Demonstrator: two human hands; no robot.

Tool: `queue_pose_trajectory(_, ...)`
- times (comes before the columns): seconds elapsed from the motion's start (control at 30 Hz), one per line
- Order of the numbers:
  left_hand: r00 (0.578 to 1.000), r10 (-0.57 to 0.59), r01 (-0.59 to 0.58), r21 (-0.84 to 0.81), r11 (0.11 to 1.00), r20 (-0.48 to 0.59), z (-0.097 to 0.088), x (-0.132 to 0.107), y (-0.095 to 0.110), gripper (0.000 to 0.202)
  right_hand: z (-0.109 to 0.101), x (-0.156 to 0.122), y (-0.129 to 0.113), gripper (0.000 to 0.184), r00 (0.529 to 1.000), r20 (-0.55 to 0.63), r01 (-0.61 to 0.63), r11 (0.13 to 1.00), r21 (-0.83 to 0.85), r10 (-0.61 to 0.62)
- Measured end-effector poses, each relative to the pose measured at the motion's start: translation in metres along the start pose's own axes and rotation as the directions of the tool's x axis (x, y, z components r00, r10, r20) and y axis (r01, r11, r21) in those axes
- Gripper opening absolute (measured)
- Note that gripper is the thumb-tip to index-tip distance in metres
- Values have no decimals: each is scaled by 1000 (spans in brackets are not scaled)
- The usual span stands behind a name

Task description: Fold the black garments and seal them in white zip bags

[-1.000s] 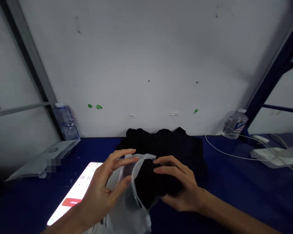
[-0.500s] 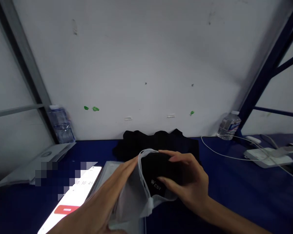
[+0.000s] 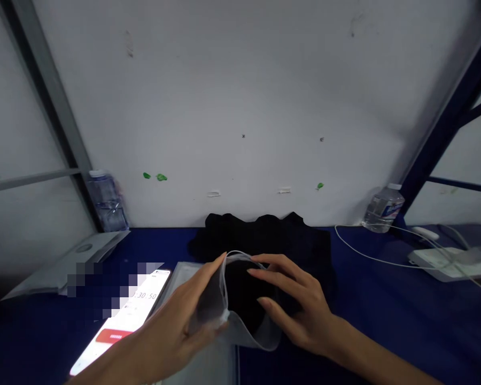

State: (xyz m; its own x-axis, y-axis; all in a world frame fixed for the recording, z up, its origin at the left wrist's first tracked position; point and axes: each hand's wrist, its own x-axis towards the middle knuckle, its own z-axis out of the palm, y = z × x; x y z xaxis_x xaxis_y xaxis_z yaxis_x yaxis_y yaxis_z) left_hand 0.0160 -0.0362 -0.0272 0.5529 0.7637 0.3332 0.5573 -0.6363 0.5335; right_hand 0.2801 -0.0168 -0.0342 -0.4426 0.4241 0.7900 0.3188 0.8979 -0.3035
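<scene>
A frosted zip bag (image 3: 210, 302) is held at its mouth by my left hand (image 3: 176, 315), its fingers along the left side and its thumb by the white slider. Inside the open mouth sits a folded black cloth (image 3: 242, 294). My right hand (image 3: 299, 302) is at the right of the opening, with fingertips at the upper rim and on the cloth and the thumb against the cloth's lower right. How far down the cloth reaches is hidden. Behind both hands a larger black fabric (image 3: 260, 235) lies in a heap against the wall.
A lit phone (image 3: 134, 313) and a clear plastic packet (image 3: 180, 275) lie left of and beneath the bag. Water bottles stand at the back left (image 3: 109, 203) and back right (image 3: 383, 208). A power strip (image 3: 441, 262) with a white cable (image 3: 369, 256) is at right on the blue table (image 3: 364, 315).
The cloth sits deeper in the bag, and its white lettering is out of sight. My left thumb has come to the slider. My right hand has shifted slightly left, and the view has turned slightly left.
</scene>
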Motion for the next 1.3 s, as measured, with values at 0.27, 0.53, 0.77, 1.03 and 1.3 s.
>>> queue_pose_trajectory(0.27,1000,10,-11,-31,999,-29,0,1,-5,75,-4,7,5,31,972,-19,-235,970,-55,235)
queue_pose_trajectory(0.53,990,44,-63,-139,988,-134,-6,2,-2,57,-7,7,7,16,942,-171,-291,957,23,290)
queue_pose_trajectory(0.77,992,45,-54,-79,995,-115,-14,-3,3,49,-13,12,2,15,947,-203,-245,968,49,249)
queue_pose_trajectory(1.03,981,33,-79,-240,968,-190,-20,1,10,45,-13,13,-1,17,953,-235,-184,981,60,193)
queue_pose_trajectory(1.3,997,-38,-1,-481,877,-71,-31,6,14,42,-9,17,-6,17,952,-186,-230,969,85,242)
